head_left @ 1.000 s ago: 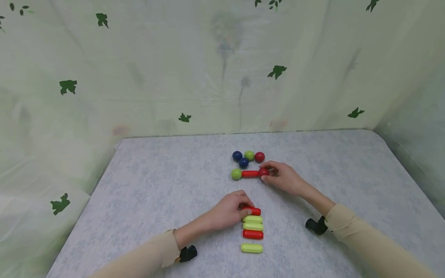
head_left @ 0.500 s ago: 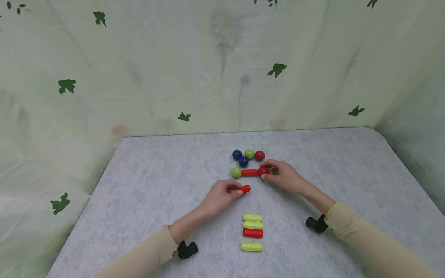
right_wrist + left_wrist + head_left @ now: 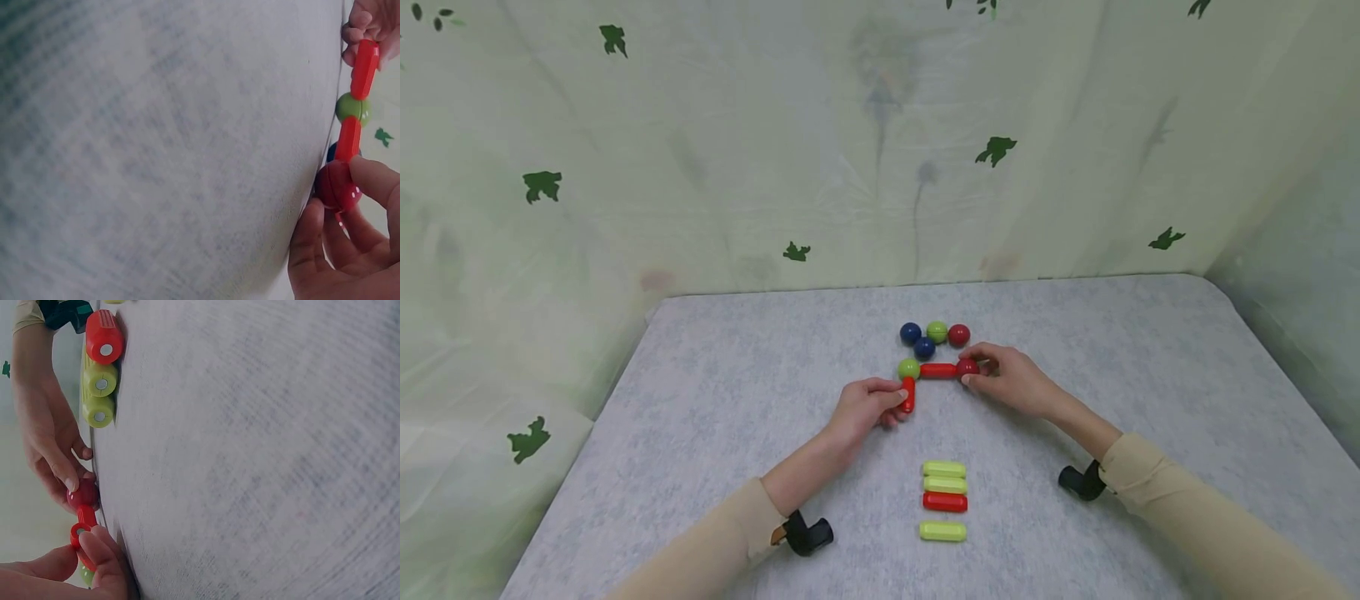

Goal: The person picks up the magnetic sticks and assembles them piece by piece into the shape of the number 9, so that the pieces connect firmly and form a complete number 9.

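Note:
My left hand (image 3: pixel 856 414) pinches a red magnetic rod (image 3: pixel 909 397) between thumb and fingers. The rod's far end is right at a green ball (image 3: pixel 908 369), and it points toward me. A second red rod (image 3: pixel 937 371) runs from that green ball to a red ball (image 3: pixel 967 367) on the right. Fingers and thumb of my right hand (image 3: pixel 1009 383) grip this red ball, also plain in the right wrist view, where the ball (image 3: pixel 338 186) sits between thumb and fingers. The left wrist view shows a round metal disc on the end of the held rod (image 3: pixel 80 534).
Behind the joined pieces lie two blue balls (image 3: pixel 911 334), another green ball (image 3: pixel 937 332) and another red ball (image 3: pixel 958 335). Nearer me, yellow-green rods (image 3: pixel 943 531) and one red rod (image 3: pixel 945 502) lie crosswise on the grey cloth-covered table (image 3: pixel 715 375). A pale curtain (image 3: pixel 715 150) hangs behind.
My left hand has lifted a red rod from the top of the row, carried it away from me and turned it lengthwise to the green ball. My right hand stays on the red ball.

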A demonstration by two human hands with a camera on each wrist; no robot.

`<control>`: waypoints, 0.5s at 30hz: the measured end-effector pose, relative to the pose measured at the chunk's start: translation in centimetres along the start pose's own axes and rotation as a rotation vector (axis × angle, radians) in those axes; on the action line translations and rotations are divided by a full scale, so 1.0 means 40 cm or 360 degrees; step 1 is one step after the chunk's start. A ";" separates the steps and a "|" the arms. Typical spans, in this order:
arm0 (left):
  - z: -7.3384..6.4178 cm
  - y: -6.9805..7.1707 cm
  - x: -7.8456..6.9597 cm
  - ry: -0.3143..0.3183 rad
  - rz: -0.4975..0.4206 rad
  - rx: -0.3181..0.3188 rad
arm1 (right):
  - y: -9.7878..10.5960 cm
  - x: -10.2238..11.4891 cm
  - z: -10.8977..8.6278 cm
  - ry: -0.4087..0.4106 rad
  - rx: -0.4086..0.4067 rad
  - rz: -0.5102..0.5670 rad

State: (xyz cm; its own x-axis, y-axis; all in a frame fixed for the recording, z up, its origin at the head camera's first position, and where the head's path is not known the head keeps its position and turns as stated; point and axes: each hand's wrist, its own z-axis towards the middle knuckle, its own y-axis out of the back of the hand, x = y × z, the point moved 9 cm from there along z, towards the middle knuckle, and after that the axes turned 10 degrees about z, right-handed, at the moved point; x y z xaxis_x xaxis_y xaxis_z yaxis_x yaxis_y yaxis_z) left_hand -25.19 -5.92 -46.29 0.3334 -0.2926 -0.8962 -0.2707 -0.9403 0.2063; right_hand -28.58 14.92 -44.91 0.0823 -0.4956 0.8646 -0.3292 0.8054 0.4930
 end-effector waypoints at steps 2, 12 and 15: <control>0.001 0.001 -0.001 0.0007 -0.0013 0.0005 | -0.001 0.000 0.001 -0.0005 0.0005 0.0004; -0.014 0.005 0.015 -0.0050 0.0044 -0.0018 | -0.001 0.004 -0.003 -0.0002 0.0018 0.0021; -0.032 0.010 0.016 -0.0076 0.0080 -0.0025 | -0.001 0.003 -0.003 0.0006 0.0019 0.0026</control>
State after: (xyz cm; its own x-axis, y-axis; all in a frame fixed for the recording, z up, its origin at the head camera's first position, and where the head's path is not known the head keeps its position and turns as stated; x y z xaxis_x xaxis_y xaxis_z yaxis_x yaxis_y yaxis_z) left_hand -23.93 -6.70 -46.28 0.2760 -0.3311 -0.9023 -0.2717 -0.9274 0.2572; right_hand -28.43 14.86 -44.81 0.0800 -0.4811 0.8730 -0.3416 0.8096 0.4774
